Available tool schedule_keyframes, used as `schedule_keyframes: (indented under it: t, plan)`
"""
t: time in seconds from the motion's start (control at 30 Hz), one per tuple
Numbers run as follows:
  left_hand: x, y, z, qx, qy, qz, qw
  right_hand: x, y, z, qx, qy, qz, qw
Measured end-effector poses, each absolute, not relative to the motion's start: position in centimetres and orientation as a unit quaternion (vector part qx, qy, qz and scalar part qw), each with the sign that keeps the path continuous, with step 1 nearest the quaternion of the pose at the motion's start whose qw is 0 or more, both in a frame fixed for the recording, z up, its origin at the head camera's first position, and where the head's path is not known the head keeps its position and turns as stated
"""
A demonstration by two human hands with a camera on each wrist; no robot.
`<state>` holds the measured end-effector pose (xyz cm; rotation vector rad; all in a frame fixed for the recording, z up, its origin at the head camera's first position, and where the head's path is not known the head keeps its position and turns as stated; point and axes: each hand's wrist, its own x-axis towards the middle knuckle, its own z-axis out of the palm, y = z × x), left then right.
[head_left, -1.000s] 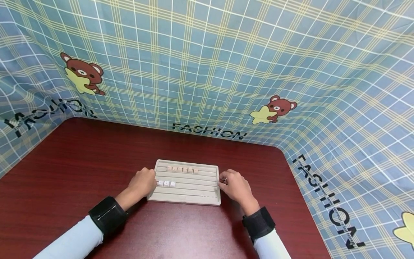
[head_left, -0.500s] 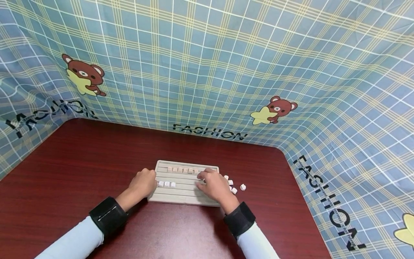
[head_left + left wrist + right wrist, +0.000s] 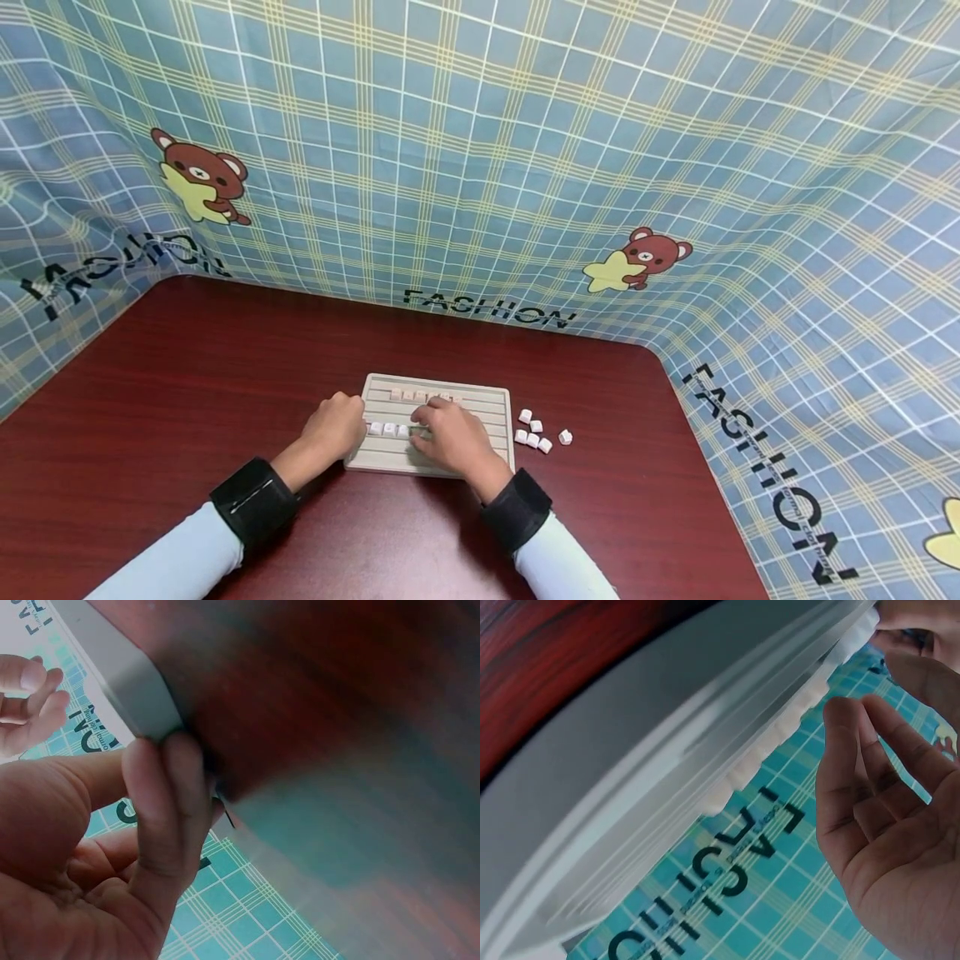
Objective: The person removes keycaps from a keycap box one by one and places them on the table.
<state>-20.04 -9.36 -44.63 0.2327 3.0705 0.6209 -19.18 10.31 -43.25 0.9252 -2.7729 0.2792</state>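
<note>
A pale ridged tray (image 3: pixel 480 405) lies in front of me. My left hand (image 3: pixel 337 427) grips its left edge; in the left wrist view, the fingers (image 3: pixel 171 787) are bent at the corner of the tray (image 3: pixel 139 686). A row of white keycaps (image 3: pixel 388 429) sits on the tray beside this hand. A row of pinkish keycaps (image 3: pixel 407 395) stands farther back. My right hand (image 3: pixel 452 435) is over the tray's middle, thumb and fingers curved just right of the white row. In the right wrist view, its fingers (image 3: pixel 840 750) are bent; I cannot tell whether they hold a keycap.
Several loose white keycaps (image 3: pixel 532 440) lie on the dark red table (image 3: pixel 615 483) right of the tray. One keycap (image 3: pixel 566 437) lies apart from them. A checked cloth (image 3: pixel 480 167) with bears and lettering hangs behind the table and at both sides.
My right hand has moved left from beside the tray's right edge to its middle, bringing the loose keycaps into view. The left hand has stayed at the tray's left edge.
</note>
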Motion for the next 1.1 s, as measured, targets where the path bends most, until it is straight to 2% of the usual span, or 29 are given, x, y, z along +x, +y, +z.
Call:
schedule_keyframes:
  t: [0.43, 0.87, 1.1]
  plan:
    - [-19.8, -9.5, -44.7, 0.089, 0.976, 0.197, -0.024, -19.0, 8.2, -43.9, 0.308, -0.941, 0.076, 0.115]
    - [-19.9, -9.5, -44.8, 0.1, 0.975, 0.192, -0.043, -19.2, 7.7, -44.0, 0.29, -0.95, 0.073, 0.086]
    - [-19.9, -9.5, -44.6, 0.094, 0.976, 0.195, -0.034, -19.4, 7.5, -44.1, 0.284, -0.953, 0.07, 0.085]
